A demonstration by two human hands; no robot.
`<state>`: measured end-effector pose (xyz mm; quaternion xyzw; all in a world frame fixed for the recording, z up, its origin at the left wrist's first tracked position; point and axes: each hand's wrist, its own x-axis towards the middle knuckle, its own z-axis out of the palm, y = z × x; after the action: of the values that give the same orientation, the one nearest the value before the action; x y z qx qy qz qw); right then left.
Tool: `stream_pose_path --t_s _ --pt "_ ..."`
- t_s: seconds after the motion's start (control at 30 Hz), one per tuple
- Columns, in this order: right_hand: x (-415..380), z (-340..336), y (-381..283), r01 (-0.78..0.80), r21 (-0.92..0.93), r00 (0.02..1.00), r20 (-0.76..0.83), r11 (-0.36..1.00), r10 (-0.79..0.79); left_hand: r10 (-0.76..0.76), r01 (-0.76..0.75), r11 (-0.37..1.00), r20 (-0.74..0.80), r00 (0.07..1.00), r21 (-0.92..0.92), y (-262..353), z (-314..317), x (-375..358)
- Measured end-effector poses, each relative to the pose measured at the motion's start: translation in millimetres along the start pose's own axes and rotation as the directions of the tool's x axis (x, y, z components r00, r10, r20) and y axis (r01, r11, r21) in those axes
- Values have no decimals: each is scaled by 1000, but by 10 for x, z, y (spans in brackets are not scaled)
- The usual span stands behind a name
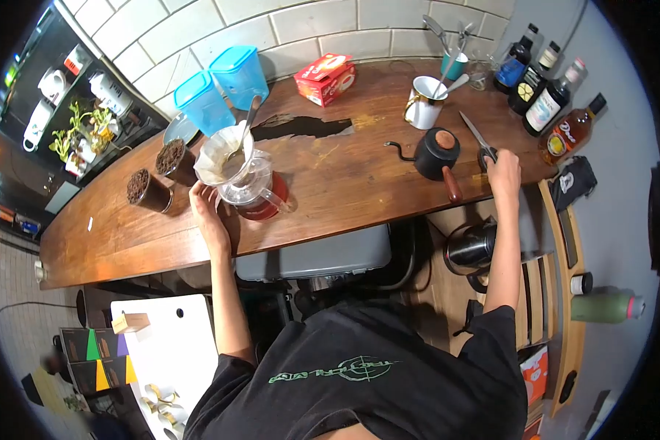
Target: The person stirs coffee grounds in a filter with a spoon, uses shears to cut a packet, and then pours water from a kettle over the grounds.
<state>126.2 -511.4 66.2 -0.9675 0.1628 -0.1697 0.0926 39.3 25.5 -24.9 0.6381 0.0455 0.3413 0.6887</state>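
Observation:
My right hand [504, 174] is closed around the black handle of a pair of scissors [474, 132] lying on the wooden counter, blades pointing away to the left. Just left of it stands a black kettle [434, 155] with a thin curved spout and a wooden handle and lid knob. My left hand [207, 209] rests at the counter's front part, fingers loosely bent beside a glass carafe [260, 207] of reddish-brown liquid. A dripper with a white paper filter [216, 158] sits on the carafe, and a spoon [248, 121] leans inside it.
Two cups of dark grounds [150, 192] stand left of the carafe. Behind are blue lidded containers [240, 77], a red box [325, 78] and a white mug [422, 110] holding spoons. Several bottles [550, 99] line the right end. A grey stool [315, 255] is under the counter.

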Motion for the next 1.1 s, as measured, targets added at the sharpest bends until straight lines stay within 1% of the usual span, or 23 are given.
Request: stream_pose_path --t_s 0.07,0.13,0.2,0.27,0.33,0.4,0.43,0.53,0.6,0.63,0.67,0.7,0.73,0.77,0.8,0.83,0.9,0.93,0.97,1.0,1.03,1.07,1.1 --pt "47 89 41 62 -10 996 -71 998 -63 9 -9 1000 1 1000 10 5 -5 -16" --pt "81 170 73 62 1 997 -55 998 -62 -63 63 997 7 998 -33 27 3 -17" --pt "101 293 139 64 -36 993 -93 997 -68 -62 63 998 3 998 -32 47 31 -18" --pt "37 188 17 37 -43 995 -88 998 -41 -17 15 998 19 1000 61 31 27 1" --pt "12 170 -27 9 -50 996 -84 999 -14 -32 31 998 27 999 49 52 36 -14" --pt "22 249 49 66 -140 989 -125 988 -83 -49 48 998 38 998 37 50 44 -17" --pt "25 265 71 64 -143 989 -127 988 -82 -24 21 998 53 998 57 37 40 -12" --pt "72 282 153 70 -116 991 -104 991 -82 -6 1 997 60 998 80 25 47 -29" --pt "130 290 204 27 -103 999 -33 994 -31 -86 87 996 84 993 -11 39 45 -37" --pt "94 199 165 21 -188 998 -59 982 -33 -108 111 993 71 992 -39 -106 -16 -21" --pt "2 7 43 53 -216 985 -151 975 -87 -87 86 996 69 994 15 -105 -27 -15" --pt "-55 -120 -12 87 -223 945 -289 971 -151 -95 97 995 80 992 -23 -58 -2 -28" --pt "-90 -292 -90 151 -159 917 -346 976 -198 -105 111 992 93 990 -59 6 24 -46" --pt "-235 -560 -344 250 -36 886 -394 968 -244 -66 67 998 110 992 -2 32 13 -43" --pt "-447 -850 -718 243 165 918 -357 956 -172 -44 43 999 147 988 7 135 49 -50" --pt "-548 -951 -914 376 242 873 -416 895 -254 -3 -2 1000 158 987 31 145 53 -44" --pt "-855 -1051 -1430 442 574 896 -325 689 -304 52 -65 996 201 978 59 202 81 -30" --pt "-984 -1062 -1656 445 627 888 -216 639 -407 29 -47 995 203 979 86 194 75 -20" --pt "-1101 -989 -1896 396 762 855 -101 513 -509 34 -54 995 216 976 88 187 77 -8" --pt "-1134 -800 -2056 324 818 803 28 475 -596 38 -60 994 229 973 91 182 79 -1" --pt "-1153 -598 -2203 208 893 755 113 399 -646 55 -82 991 230 972 109 244 95 3" --pt "-1128 -457 -2351 124 936 718 145 330 -680 66 -93 990 227 972 108 266 103 -3" --pt "-1075 -323 -2473 78 960 714 133 268 -688 80 -109 987 232 970 116 267 94 -6"
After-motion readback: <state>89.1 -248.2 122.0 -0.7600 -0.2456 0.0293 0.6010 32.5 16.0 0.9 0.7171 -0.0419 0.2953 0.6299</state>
